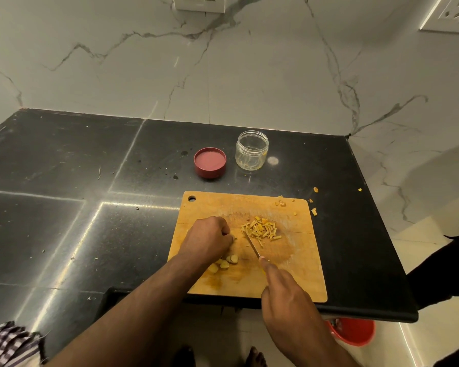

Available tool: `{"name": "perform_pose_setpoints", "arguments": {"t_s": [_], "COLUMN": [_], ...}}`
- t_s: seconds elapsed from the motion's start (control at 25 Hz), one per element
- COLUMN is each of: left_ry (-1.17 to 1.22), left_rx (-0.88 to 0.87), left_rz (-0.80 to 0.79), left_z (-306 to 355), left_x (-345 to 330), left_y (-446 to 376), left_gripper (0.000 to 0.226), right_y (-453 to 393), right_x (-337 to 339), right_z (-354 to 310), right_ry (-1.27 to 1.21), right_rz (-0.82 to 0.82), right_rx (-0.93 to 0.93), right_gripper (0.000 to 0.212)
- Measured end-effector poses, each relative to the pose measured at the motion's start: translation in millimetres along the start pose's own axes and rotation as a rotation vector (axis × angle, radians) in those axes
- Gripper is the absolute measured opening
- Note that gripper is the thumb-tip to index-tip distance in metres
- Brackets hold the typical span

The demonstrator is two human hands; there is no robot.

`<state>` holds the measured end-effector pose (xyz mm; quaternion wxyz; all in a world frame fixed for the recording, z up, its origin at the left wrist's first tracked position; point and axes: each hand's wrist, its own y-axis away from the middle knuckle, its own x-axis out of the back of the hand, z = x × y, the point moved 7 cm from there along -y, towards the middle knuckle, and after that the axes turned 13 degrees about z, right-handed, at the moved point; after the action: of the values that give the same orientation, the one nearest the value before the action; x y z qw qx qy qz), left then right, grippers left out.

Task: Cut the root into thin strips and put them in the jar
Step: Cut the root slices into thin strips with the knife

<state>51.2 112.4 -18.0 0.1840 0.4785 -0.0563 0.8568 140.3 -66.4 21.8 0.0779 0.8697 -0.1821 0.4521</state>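
Head view: left hand (208, 239) fingers curled, pinching a root piece (233, 238) mid-board; right hand (284, 292) grips knife (252, 246) beside strips (261, 230). Jar (251, 150) open, upper centre. Risk: blade nicking curled fingers; strips scattering off board (297, 274).

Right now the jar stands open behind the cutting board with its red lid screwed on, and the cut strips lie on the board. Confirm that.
Not quite. The head view shows the red lid off, lying on the counter to the left of the jar, which stands open behind the cutting board. The cut strips do lie on the board.
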Motion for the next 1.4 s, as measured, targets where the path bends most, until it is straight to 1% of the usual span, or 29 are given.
{"name": "perform_pose_setpoints", "arguments": {"t_s": [0.12,0.28,0.56,0.76,0.96,1.2,1.4], "left_ry": [0.017,0.040,0.014,-0.012,-0.030,-0.007,-0.004], "left_rx": [0.015,0.052,0.039,0.017,0.002,0.003,-0.016], "left_rz": [-0.013,0.001,0.028,0.023,0.021,0.009,-0.017], "left_z": [-0.9,-2.0,-1.4,-0.6,0.0,0.8,0.7], "left_x": [0.6,0.3,-2.0,-3.3,-2.8,-1.1,-0.6], "left_y": [0.6,0.0,0.0,-1.4,-1.3,-0.6,1.0], "left_gripper": [0.021,0.028,0.015,0.016,0.016,0.011,0.016], "right_y": [-4.5,-9.9,-18.9,-19.0,-7.1,5.2,-0.4], "right_x": [2.9,-3.7,-16.9,-23.2,-19.1,-7.5,3.9], "right_z": [-0.9,-8.7,-16.5,-18.4,-13.3,-7.0,-5.3], "right_ry": [-0.042,-0.043,0.000,0.008,-0.007,0.030,-0.055], "right_rz": [0.000,-0.015,-0.035,-0.075,-0.081,-0.039,0.014], "right_rx": [-0.030,-0.007,0.021,-0.002,-0.010,-0.003,-0.037], "right_gripper": [0.050,0.050,0.051,0.053,0.054,0.051,0.049]}}
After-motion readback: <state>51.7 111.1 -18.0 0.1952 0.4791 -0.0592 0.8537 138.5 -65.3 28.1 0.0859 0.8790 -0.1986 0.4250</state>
